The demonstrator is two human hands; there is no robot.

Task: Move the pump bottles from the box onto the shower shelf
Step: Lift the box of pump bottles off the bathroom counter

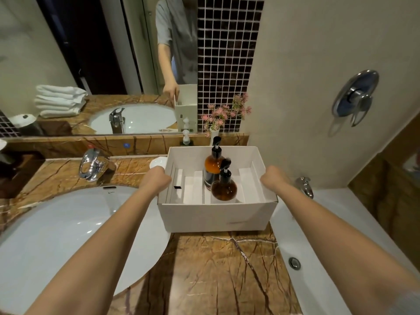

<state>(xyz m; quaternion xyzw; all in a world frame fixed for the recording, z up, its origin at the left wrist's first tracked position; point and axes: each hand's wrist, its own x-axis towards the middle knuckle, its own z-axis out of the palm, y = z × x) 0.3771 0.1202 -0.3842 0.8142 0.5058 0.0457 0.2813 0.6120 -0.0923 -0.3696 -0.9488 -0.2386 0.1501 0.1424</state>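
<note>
A white cardboard box [213, 217] stands on the brown marble counter [216, 269] between the sink and the bathtub. Inside it stand two amber pump bottles with black pumps: a tall cylindrical one [212, 167] toward the back and a round squat one [223, 188] in front of it. My left hand [156, 178] grips the box's left wall. My right hand [271, 178] grips its right wall. The fingers of both hands are hidden behind the walls. No shower shelf is in view.
A white sink [68, 235] with a chrome tap [92, 167] lies to the left. The bathtub [329, 246] with its spout [304, 186] is on the right, a chrome shower mixer [355, 96] on the wall. Behind the box stand a flower vase [214, 135], a soap dispenser [186, 138] and a white dish [159, 162].
</note>
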